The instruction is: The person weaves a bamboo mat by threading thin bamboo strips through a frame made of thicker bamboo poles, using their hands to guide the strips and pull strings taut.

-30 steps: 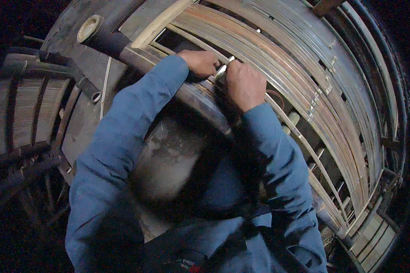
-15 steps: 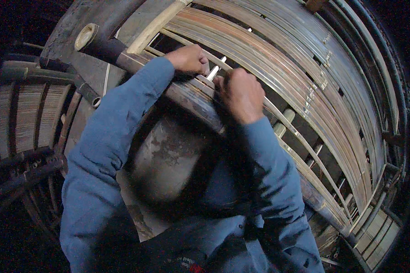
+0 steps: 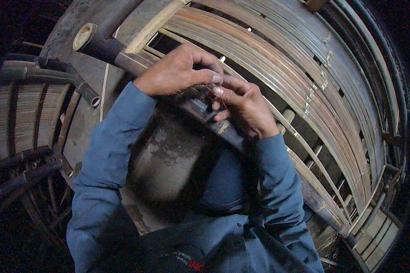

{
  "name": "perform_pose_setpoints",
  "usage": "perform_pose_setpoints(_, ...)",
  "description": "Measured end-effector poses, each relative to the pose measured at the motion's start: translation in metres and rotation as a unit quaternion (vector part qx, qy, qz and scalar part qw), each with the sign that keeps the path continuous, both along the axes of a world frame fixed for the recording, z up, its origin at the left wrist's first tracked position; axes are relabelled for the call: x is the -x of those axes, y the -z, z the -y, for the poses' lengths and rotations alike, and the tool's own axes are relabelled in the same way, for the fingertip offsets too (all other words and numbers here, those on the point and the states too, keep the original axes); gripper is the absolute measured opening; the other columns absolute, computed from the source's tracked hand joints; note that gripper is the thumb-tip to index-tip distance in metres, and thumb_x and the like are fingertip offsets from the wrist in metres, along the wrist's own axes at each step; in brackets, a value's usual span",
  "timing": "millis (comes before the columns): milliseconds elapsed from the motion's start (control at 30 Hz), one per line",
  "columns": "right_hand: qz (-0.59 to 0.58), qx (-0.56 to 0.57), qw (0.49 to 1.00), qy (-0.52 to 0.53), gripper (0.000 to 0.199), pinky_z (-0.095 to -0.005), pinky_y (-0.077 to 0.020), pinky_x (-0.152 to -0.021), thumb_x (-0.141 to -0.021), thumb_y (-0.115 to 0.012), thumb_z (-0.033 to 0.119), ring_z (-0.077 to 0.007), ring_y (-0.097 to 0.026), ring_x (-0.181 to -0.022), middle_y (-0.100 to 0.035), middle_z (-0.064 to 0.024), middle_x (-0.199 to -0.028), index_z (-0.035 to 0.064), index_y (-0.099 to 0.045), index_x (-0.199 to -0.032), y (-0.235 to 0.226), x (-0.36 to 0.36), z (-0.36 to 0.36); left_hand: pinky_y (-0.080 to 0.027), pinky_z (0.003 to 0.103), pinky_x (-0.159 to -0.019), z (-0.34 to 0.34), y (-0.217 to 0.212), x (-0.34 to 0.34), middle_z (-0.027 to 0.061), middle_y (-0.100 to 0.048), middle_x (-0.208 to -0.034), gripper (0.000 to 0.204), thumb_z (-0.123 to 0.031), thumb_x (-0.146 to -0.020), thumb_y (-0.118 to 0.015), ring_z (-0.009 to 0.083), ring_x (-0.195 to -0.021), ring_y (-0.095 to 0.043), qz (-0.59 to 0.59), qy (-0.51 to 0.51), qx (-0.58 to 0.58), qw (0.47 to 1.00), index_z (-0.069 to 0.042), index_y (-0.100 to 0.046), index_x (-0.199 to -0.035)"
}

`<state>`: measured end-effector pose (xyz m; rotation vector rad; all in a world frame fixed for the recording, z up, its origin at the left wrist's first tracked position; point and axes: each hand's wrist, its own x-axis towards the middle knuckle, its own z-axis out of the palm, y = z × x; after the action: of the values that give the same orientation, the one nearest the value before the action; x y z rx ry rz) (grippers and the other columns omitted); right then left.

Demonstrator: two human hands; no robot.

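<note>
Dim workshop ground, dark and stained, lay under a frame of long bamboo slats [image 3: 305, 91] that swept in a curve from upper left to lower right. Along its near edge ran a thick bamboo pole [image 3: 105, 45], its hollow end showing at upper left, its length slanting down to the right beneath both hands. More slatted pieces [image 3: 27, 113] sat in shadow at the left.

Both hands met just above the pole, fingertips nearly touching. The left hand [image 3: 180, 70] was curled, thumb and forefinger pinched on something very thin, perhaps a fine strip or tie [image 3: 222, 59]; I could not tell exactly what it was. The right hand [image 3: 243, 109] was likewise half closed, fingertips pinched toward the same spot, its lower fingers tucked against the pole. Whatever they held lay between the two hands, right at the pole's top edge where the slats crossed it. The pole's long axis ran diagonally, so the work point sat straight ahead of the person, with neither hand clearly nearer. Blue sleeves [image 3: 114, 154] came up from the lower edge.

Compared with half a second earlier, the hands had drawn closer together, fingertips now meeting rather than apart, and the pale sliver seen between them then was mostly hidden by the fingers.
</note>
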<state>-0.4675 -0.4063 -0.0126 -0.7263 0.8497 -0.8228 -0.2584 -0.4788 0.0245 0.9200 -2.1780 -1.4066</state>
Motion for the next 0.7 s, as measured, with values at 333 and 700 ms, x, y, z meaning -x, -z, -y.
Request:
perform_pose_setpoints(333, 0.394, 0.042, 0.895, 0.205, 0.027, -0.0494, -0.0503, -0.091, -0.105, -0.047, 0.026, -0.0179, -0.052, -0.071, -0.045, -0.0022, -0.071, 0.0129, -0.042, -0.082, -0.085, 0.104, -0.104, -0.051, 0.035, -0.091, 0.013, 0.032, -0.014, 0.0118, -0.071, -0.104, 0.039, -0.036, -0.096, -0.067, 0.0238, -0.098, -0.066, 0.079, -0.242, 0.238, 0.937, -0.003, -0.070, -0.116)
perform_pose_setpoints(700, 0.409, 0.062, 0.875, 0.253, 0.031, -0.0277, -0.0485, -0.048, -0.109, -0.036, 0.028, -0.0111, -0.049, -0.063, -0.051, -0.0050, -0.077, 0.0014, -0.049, -0.118, -0.151, 0.141, -0.142, -0.047, 0.045, -0.087, -0.277, 0.117, -0.043, 0.0117, -0.072, -0.100, 0.040, -0.037, -0.089, -0.072, 0.0282, -0.095, -0.068, 0.238, -0.021, 0.029, 0.971, -0.008, -0.070, -0.117)
